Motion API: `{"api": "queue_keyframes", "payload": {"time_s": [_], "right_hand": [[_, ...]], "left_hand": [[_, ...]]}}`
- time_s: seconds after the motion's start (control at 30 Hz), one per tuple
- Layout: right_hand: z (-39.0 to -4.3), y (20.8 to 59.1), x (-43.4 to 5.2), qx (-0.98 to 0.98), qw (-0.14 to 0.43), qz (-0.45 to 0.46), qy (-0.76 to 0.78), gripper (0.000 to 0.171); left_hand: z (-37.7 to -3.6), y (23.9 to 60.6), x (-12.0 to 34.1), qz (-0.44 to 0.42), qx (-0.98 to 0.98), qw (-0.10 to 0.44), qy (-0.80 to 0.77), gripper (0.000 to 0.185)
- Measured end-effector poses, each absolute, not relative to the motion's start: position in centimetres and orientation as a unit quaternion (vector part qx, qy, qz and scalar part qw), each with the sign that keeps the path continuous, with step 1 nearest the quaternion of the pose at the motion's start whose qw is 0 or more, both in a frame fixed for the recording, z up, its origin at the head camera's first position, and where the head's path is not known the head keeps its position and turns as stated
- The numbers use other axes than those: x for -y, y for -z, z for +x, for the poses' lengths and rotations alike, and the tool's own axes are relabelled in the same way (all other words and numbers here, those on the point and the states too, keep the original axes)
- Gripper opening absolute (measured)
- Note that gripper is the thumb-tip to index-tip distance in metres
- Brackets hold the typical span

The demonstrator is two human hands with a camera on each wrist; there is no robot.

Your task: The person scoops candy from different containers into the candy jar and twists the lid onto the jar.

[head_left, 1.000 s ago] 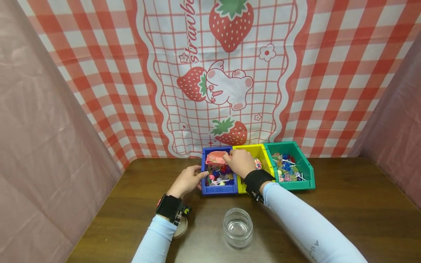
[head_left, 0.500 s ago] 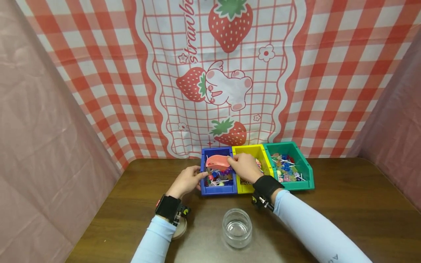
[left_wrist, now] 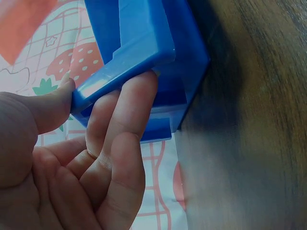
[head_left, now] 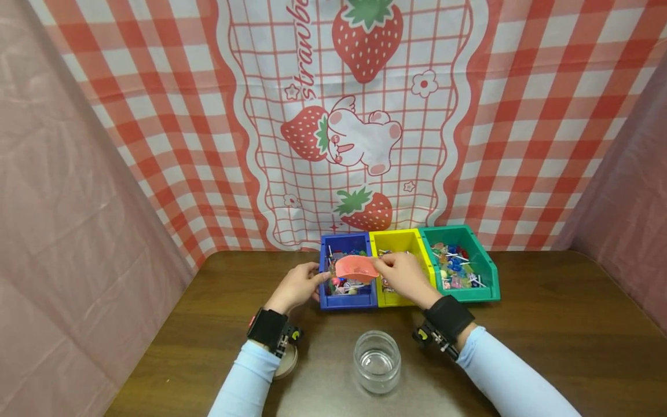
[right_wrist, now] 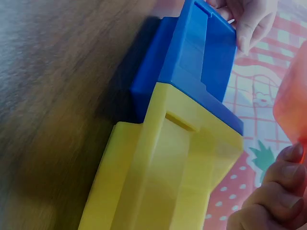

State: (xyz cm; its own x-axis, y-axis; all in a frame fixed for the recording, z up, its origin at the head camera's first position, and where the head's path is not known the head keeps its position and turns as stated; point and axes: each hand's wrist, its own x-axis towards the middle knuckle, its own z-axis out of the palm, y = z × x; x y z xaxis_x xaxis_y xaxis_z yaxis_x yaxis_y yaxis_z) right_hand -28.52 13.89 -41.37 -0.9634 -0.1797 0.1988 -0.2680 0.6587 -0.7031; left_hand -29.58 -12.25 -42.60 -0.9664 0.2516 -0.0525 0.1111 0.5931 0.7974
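Note:
My right hand [head_left: 406, 277] pinches the handle end of a coral-pink scoop [head_left: 355, 267], which hovers over the blue bin [head_left: 348, 301]. What lies inside the scoop is too small to make out. Wrapped candies and lollipops [head_left: 344, 285] fill the bottom of that bin. At its left side, my left hand [head_left: 297, 287] grips the rim; the left wrist view shows the thumb on one side of the blue rim [left_wrist: 124, 72] and curled fingers [left_wrist: 136, 98] under it. In the right wrist view the scoop [right_wrist: 293, 98] shows only partly, at the right edge.
A yellow bin [head_left: 394, 299] and a green bin [head_left: 490, 278], both with candies inside, adjoin the blue one. Nearer stands an open glass jar [head_left: 377, 362]. A round lid [head_left: 288, 364] lies partly hidden by my left wrist. Checked cloth [head_left: 177, 116] hangs behind the table.
My right hand has drawn the scoop up from the blue bin's candies, nearer to me and slightly right. The left hand has stayed on the rim.

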Motion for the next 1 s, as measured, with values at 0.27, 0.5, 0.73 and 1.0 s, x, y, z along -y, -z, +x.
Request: {"api": "queue_keyframes", "payload": {"time_s": [0.27,0.5,0.73,1.0], "right_hand": [[-26.6,41.5,-15.3,0.891,0.103,0.189,-0.399,0.049],[-25.6,41.8,-16.1,0.867,0.135,0.251,-0.409,0.048],[-25.2,41.4,-16.9,0.863,0.117,0.284,-0.400,0.043],[-25.3,41.6,-18.0,0.854,0.108,0.345,-0.375,0.038]], "left_hand": [[-29.8,42.6,12.1,0.102,-0.888,0.077,-0.442,0.050],[-29.6,42.7,12.3,0.106,-0.886,0.076,-0.444,0.050],[-29.6,42.7,12.4,0.096,-0.888,0.085,-0.441,0.052],[-29.8,42.6,12.2,0.088,-0.886,0.090,-0.446,0.051]]}}
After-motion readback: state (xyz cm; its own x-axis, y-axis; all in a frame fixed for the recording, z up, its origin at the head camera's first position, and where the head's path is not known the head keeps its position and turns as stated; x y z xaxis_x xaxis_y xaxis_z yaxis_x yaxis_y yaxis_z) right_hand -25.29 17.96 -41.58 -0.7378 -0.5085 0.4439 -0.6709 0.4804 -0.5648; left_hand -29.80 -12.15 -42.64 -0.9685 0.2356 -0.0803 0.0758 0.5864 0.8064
